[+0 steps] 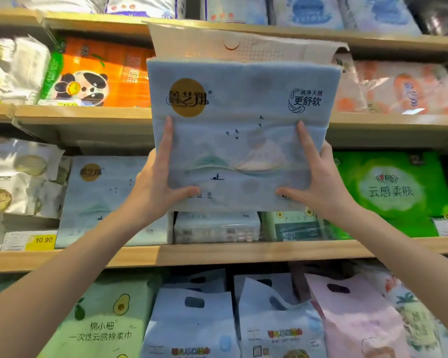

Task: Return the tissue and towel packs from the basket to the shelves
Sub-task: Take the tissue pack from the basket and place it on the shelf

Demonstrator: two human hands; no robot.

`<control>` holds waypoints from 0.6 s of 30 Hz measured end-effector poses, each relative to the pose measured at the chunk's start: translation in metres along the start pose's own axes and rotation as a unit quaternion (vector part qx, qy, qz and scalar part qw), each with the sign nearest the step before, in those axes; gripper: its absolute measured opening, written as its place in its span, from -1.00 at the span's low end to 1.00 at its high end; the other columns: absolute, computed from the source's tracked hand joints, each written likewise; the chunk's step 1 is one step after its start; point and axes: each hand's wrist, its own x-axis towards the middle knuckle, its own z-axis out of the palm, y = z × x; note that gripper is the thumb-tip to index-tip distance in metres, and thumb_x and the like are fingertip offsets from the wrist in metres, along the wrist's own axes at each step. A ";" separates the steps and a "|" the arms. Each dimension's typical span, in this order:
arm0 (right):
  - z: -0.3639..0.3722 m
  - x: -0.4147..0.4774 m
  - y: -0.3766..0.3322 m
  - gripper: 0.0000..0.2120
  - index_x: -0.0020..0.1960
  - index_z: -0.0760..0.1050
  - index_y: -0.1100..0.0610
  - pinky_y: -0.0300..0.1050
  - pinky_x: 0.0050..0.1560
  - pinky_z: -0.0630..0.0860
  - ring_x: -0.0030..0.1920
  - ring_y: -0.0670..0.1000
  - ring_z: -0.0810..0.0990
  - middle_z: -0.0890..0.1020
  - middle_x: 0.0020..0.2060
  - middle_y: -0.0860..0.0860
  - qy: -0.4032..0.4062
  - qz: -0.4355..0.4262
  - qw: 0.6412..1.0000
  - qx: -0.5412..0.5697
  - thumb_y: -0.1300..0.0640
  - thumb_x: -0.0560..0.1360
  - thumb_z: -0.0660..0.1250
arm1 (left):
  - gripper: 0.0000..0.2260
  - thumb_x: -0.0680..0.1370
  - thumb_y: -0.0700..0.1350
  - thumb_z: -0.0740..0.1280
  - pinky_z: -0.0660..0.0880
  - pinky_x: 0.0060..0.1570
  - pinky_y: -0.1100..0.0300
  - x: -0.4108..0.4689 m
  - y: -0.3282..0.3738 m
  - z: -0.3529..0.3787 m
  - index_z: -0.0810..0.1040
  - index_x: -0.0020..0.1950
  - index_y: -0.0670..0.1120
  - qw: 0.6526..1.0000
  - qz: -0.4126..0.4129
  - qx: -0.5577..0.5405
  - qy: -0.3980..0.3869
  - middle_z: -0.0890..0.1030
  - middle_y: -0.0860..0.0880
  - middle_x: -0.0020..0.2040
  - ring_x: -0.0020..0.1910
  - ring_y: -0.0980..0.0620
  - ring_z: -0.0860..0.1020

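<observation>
I hold a pale blue tissue pack [241,104] upright in front of the shelves, its gold round logo at the upper left and a carry flap on top. My left hand [155,182] grips its lower left edge, fingers spread on the front. On the lower right edge sits my right hand [318,179], gripping likewise. A matching blue pack [96,197] stands on the middle shelf [217,251] to the left, behind my left arm. The basket is not in view.
Shelves are packed with goods: an orange panda pack [98,73] upper left, a green pack [393,192] right, a low clear-wrapped pack [217,226] behind the held one, handled bags [192,319] on the bottom shelf, a yellow price tag [43,240].
</observation>
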 end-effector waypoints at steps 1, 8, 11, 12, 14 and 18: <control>0.003 0.004 0.007 0.07 0.34 -0.19 -0.35 -0.18 0.29 0.19 0.37 0.09 0.26 0.16 0.36 0.15 -0.001 -0.001 1.000 0.001 0.21 0.27 0.53 | 0.09 0.34 -0.09 0.51 0.34 0.30 -0.10 0.004 -0.003 0.006 -0.36 0.38 0.35 1.000 -0.002 0.006 0.004 0.22 -0.07 0.46 0.41 -0.06 0.29; 0.038 0.009 0.055 0.07 0.34 -0.17 -0.33 -0.05 0.35 0.23 0.36 0.14 0.28 0.17 0.36 0.15 -0.026 0.014 0.999 0.026 0.20 0.24 0.55 | 0.08 0.34 -0.05 0.51 0.33 0.31 -0.22 0.008 -0.033 0.044 -0.36 0.30 0.49 0.998 -0.052 0.017 -0.022 0.22 -0.11 0.45 0.40 -0.15 0.30; 0.054 0.006 0.069 0.07 0.33 -0.18 -0.33 -0.08 0.35 0.21 0.35 0.15 0.30 0.18 0.36 0.16 -0.044 0.026 0.998 0.030 0.17 0.24 0.55 | 0.09 0.32 -0.03 0.52 0.34 0.30 -0.22 0.007 -0.045 0.052 -0.38 0.27 0.52 0.996 -0.067 0.025 -0.048 0.23 -0.16 0.43 0.38 -0.17 0.33; 0.059 0.005 0.073 0.07 0.34 -0.18 -0.32 -0.10 0.35 0.20 0.35 0.15 0.30 0.17 0.36 0.16 -0.048 0.027 0.998 0.030 0.16 0.24 0.55 | 0.10 0.32 -0.03 0.52 0.34 0.31 -0.21 0.006 -0.048 0.055 -0.39 0.25 0.52 0.996 -0.070 0.030 -0.053 0.22 -0.16 0.43 0.38 -0.17 0.32; 0.068 0.001 0.078 0.06 0.35 -0.17 -0.30 -0.14 0.34 0.19 0.36 0.13 0.28 0.16 0.37 0.15 -0.046 0.026 0.998 0.038 0.15 0.24 0.55 | 0.10 0.33 -0.05 0.51 0.33 0.33 -0.19 0.003 -0.054 0.058 -0.40 0.25 0.52 0.995 -0.070 0.043 -0.054 0.20 -0.15 0.45 0.40 -0.15 0.31; 0.083 -0.011 0.085 0.06 0.36 -0.15 -0.30 -0.17 0.32 0.18 0.36 0.09 0.27 0.18 0.36 0.12 -0.040 0.031 0.997 0.056 0.16 0.24 0.56 | 0.10 0.33 -0.04 0.52 0.36 0.31 -0.16 -0.006 -0.064 0.063 -0.39 0.28 0.49 0.994 -0.067 0.063 -0.061 0.21 -0.11 0.47 0.40 -0.11 0.32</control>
